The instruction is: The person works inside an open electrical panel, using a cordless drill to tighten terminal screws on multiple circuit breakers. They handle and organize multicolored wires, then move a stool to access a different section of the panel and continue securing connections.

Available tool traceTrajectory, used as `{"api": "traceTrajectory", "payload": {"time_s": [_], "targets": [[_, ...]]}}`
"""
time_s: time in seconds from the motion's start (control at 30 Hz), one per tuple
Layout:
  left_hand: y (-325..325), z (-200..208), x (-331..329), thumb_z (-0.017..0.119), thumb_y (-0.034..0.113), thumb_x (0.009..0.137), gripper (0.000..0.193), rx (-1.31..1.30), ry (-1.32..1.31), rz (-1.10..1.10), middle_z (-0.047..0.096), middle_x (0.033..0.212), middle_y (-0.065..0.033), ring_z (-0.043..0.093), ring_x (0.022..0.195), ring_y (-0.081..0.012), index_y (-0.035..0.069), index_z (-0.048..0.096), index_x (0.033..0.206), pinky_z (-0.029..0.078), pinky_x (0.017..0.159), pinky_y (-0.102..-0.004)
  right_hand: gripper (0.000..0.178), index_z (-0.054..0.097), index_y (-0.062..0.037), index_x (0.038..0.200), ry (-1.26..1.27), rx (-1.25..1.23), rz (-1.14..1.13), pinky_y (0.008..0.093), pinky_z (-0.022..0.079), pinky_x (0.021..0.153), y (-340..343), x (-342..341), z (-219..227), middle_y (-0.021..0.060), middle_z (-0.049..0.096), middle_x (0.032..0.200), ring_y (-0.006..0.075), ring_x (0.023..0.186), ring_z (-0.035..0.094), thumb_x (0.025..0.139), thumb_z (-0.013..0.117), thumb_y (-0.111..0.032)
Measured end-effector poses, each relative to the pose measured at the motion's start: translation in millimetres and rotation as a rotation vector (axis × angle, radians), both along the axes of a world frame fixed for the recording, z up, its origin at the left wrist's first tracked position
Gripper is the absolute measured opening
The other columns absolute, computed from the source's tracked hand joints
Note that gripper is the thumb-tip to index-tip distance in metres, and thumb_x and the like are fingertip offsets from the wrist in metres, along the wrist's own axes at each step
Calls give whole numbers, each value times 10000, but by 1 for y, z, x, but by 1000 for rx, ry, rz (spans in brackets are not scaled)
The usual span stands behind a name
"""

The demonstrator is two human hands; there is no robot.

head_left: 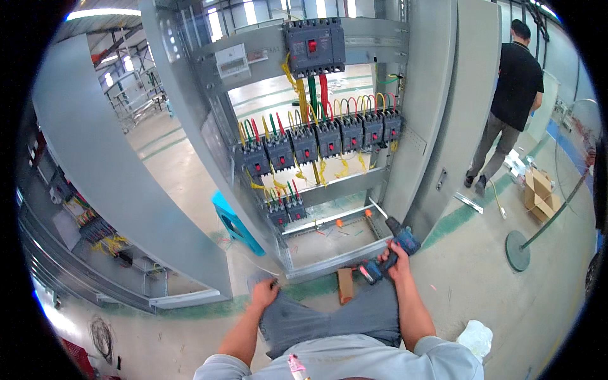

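My right hand (397, 261) is wrapped round the handle of a blue and black cordless drill (405, 239). Its long bit points up and left into the lower right corner of a grey metal electrical cabinet (329, 265). Fingers curled, my left hand (265, 293) rests by my left knee; a small dark thing shows at its fingertips, too small to name. Inside the cabinet, a row of black circuit breakers (306, 149) with red switches carries yellow, green and red wires. One larger breaker (313, 46) sits above, and two small ones (286, 211) sit lower left.
The cabinet's grey side panel (437, 145) stands to the right, and an open grey door (120, 171) to the left. A blue plastic stool (235, 225) is behind the frame. Further right are a person in black (516, 88), a cardboard box (539, 195) and a round-based stand (517, 251).
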State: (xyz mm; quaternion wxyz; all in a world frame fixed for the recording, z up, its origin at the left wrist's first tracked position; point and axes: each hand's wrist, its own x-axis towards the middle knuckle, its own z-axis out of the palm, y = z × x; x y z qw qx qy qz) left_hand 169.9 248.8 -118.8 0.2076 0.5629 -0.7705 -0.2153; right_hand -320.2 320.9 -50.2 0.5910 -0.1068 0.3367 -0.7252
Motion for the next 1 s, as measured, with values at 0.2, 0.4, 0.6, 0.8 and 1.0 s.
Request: {"api": "traceTrajectory", "payload": {"time_s": [0.2,0.4,0.6,0.8,1.0], "targets": [[-13,-5,-16,714,322,858,359,55,-98,-62,739,1028,-186,697,952,-388,52,751,1091,549,866,-462,208,618,-87,1050,-121,259,62,458,533,760,11,-3,-57,59,592,704,227,652,596,900,700,-205],[-23,-7,-1,699,336,866,347,234,-113,56,741,1052,-188,697,988,-386,73,763,1084,546,886,-459,202,617,-85,1061,-210,286,84,456,530,779,-12,-20,-62,74,613,718,233,657,602,903,704,-175],[-22,35,-14,696,440,858,418,554,-220,27,756,1013,-176,719,973,-356,112,770,1106,557,886,-456,180,627,-84,1037,-280,454,45,487,555,758,-35,-34,-39,85,608,705,254,628,600,899,713,-163],[-16,145,-64,689,420,933,385,747,-78,-4,773,995,-130,739,924,-262,98,759,1133,561,860,-360,190,648,-95,1015,-308,531,-4,500,557,718,-14,-34,-12,85,601,696,261,607,591,875,732,-190],[38,249,-51,707,387,932,388,725,-46,89,776,1005,-128,722,931,-190,53,764,1121,557,860,-344,153,584,-115,875,-414,676,-140,438,518,608,28,-28,30,74,558,670,253,585,561,853,726,-166]]}}
